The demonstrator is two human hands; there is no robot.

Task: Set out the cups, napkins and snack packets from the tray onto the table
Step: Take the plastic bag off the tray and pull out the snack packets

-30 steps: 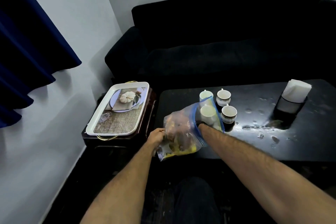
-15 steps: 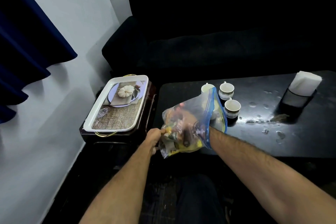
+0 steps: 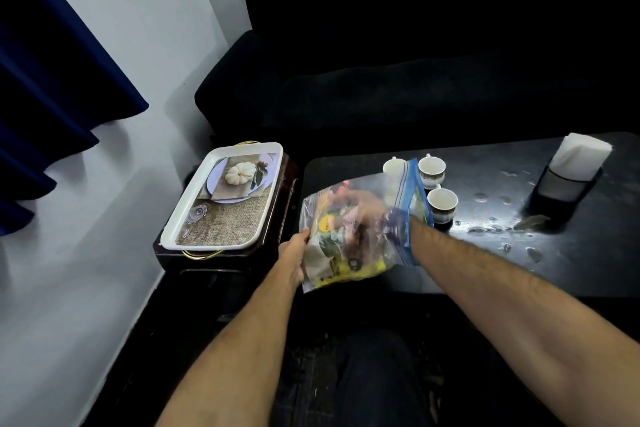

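A clear zip bag with a blue seal holds several snack packets and hangs over the near left edge of the black table. My left hand grips the bag's bottom corner. My right hand is pushed inside the bag among the packets; what its fingers hold is blurred. Three white cups stand behind the bag: one partly hidden, one and one. A white napkin stack sits in a dark holder at the right. The white tray with a pumpkin picture lies on a side stand.
A black sofa runs behind the table. Water drops spot the table top near the cups. The brown side stand under the tray stands close to the table's left edge. A blue curtain hangs at the left wall.
My right hand has pushed deeper into the bag, which has shifted slightly toward me and left. My left hand keeps its hold on the bag's corner.
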